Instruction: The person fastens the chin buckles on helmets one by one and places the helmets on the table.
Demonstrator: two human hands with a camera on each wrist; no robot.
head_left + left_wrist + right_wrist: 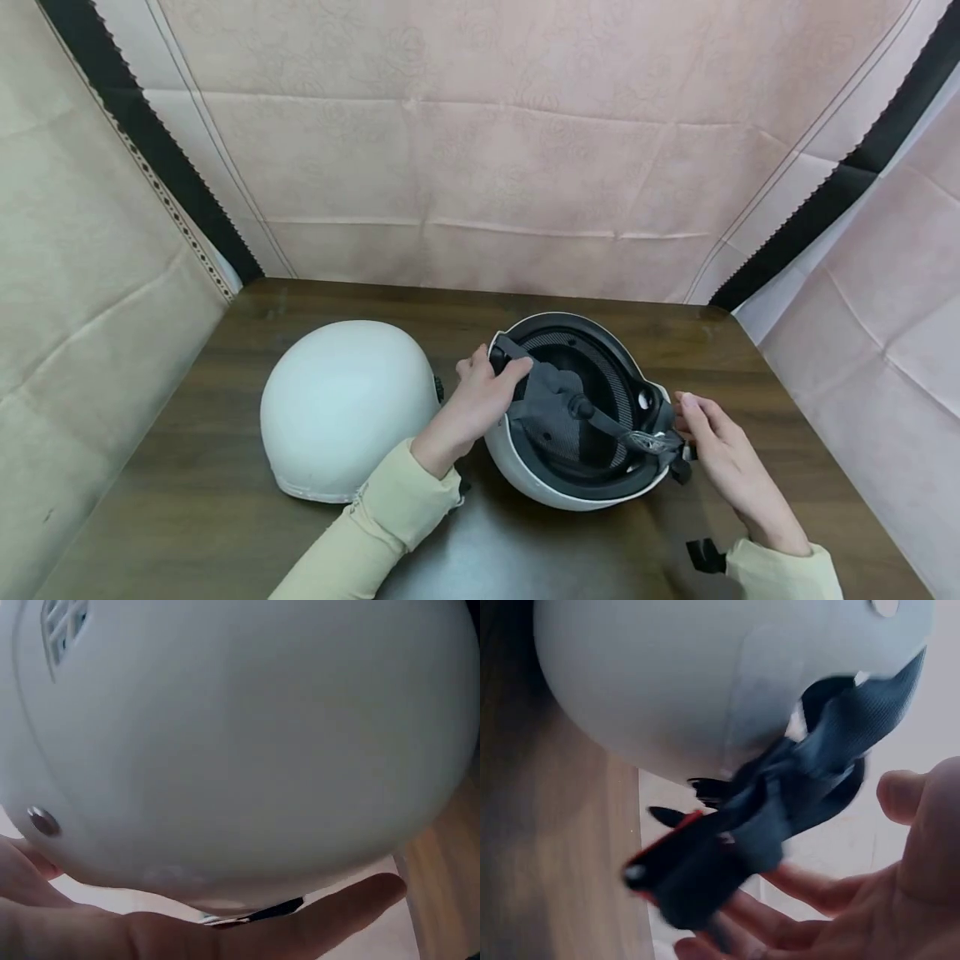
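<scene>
Currently, the upturned helmet point(592, 396) is at the worktop's point(217, 525) three o'clock. Left hand point(472, 402): grasping its rim, ten o'clock. Right hand point(722, 461): released, fingers at the strap point(662, 443), four o'clock. Second helmet point(347, 408), dome up: nine o'clock.

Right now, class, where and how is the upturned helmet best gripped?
Take the helmet by its rim, probably one hand from each side, thumbs inside, fingers outside: the opening faces upward, exposing that edge, while the rounded shell offers less hold. Keep clear of the bunched strap.
</scene>
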